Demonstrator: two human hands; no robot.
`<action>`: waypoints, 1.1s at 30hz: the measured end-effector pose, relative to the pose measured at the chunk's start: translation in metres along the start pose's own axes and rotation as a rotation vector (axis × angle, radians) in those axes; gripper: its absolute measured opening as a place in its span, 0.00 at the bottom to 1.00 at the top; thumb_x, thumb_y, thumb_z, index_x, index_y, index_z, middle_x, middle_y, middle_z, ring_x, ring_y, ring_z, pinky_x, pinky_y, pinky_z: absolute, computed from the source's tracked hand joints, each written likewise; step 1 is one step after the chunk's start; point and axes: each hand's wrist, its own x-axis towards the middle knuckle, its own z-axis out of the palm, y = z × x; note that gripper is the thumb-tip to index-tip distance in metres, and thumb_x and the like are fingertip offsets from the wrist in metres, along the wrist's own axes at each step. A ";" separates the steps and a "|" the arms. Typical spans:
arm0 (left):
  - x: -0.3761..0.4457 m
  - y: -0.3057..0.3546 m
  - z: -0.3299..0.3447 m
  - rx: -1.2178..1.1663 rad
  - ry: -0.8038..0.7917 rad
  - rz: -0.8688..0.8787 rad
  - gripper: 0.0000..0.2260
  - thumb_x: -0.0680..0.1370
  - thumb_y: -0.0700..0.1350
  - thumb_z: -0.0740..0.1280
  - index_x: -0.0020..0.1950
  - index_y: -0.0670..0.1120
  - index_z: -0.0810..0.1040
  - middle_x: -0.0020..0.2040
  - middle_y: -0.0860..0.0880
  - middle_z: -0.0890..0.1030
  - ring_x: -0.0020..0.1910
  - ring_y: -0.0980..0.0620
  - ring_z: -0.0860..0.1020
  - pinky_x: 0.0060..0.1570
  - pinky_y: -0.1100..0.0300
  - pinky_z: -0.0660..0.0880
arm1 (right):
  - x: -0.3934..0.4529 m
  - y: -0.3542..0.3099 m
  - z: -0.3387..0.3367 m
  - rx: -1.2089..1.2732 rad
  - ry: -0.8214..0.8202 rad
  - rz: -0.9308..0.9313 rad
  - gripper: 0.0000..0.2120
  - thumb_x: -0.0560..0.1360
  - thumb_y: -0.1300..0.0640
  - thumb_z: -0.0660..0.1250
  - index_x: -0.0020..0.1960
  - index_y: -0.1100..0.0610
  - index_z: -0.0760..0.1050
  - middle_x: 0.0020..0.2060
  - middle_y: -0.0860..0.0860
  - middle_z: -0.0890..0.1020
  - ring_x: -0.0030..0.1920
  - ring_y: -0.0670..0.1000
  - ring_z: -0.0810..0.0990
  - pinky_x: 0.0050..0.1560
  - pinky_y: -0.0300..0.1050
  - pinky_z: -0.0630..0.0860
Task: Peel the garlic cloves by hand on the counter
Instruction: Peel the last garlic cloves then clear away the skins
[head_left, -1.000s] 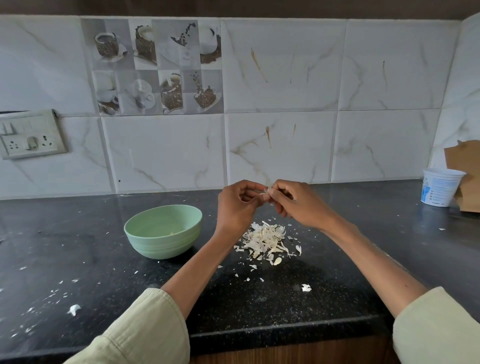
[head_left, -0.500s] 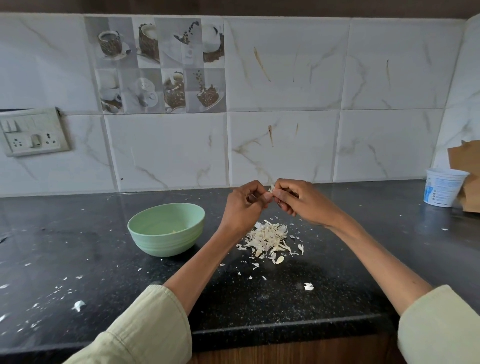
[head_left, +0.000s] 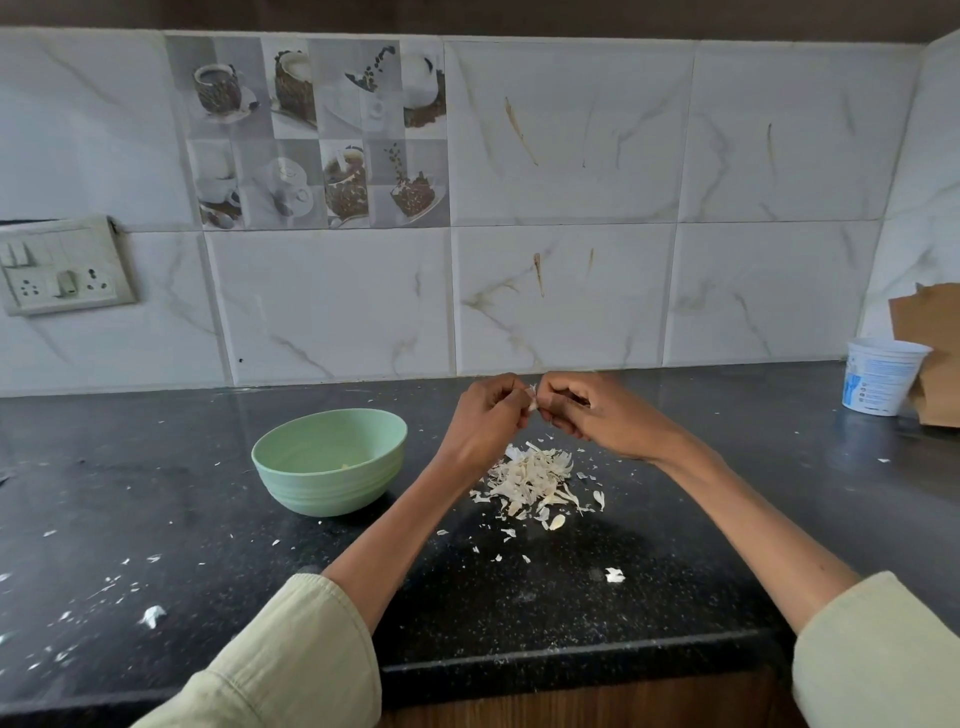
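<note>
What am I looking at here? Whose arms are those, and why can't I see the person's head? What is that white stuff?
There is no machine here, only a person. The camera sits on the person's head and looks forward and down, so you see what they see: their own two arms, not their head. The left hand and the right hand meet above a dark counter. Between their fingertips they pinch a small pale garlic clove to pull its skin off. Under the hands lies a pile of garlic peels, papery white scraps, with more bits scattered around. To the left stands a green bowl with something small and pale inside, too small to tell what. Far right, by the tiled wall, stand a white plastic tub and some brown cardboard.
</note>
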 end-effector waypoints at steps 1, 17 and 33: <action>0.001 -0.001 0.000 0.012 -0.003 0.001 0.14 0.80 0.47 0.63 0.44 0.37 0.80 0.35 0.48 0.78 0.36 0.50 0.72 0.41 0.52 0.69 | 0.000 -0.001 0.000 0.009 0.001 -0.007 0.11 0.86 0.53 0.64 0.49 0.58 0.79 0.35 0.49 0.79 0.32 0.39 0.74 0.37 0.30 0.71; 0.003 -0.008 0.002 0.121 0.056 -0.016 0.23 0.87 0.57 0.59 0.42 0.44 0.81 0.36 0.46 0.85 0.32 0.49 0.83 0.39 0.50 0.80 | 0.001 0.003 -0.014 0.104 0.205 -0.054 0.07 0.73 0.55 0.81 0.50 0.53 0.86 0.40 0.50 0.87 0.40 0.47 0.84 0.43 0.38 0.80; 0.005 -0.008 0.001 -0.282 0.099 -0.014 0.07 0.78 0.41 0.76 0.51 0.36 0.87 0.44 0.40 0.88 0.39 0.49 0.85 0.43 0.60 0.83 | -0.001 -0.004 -0.011 -0.011 0.298 -0.113 0.05 0.74 0.56 0.81 0.48 0.52 0.87 0.40 0.44 0.87 0.42 0.44 0.85 0.44 0.34 0.79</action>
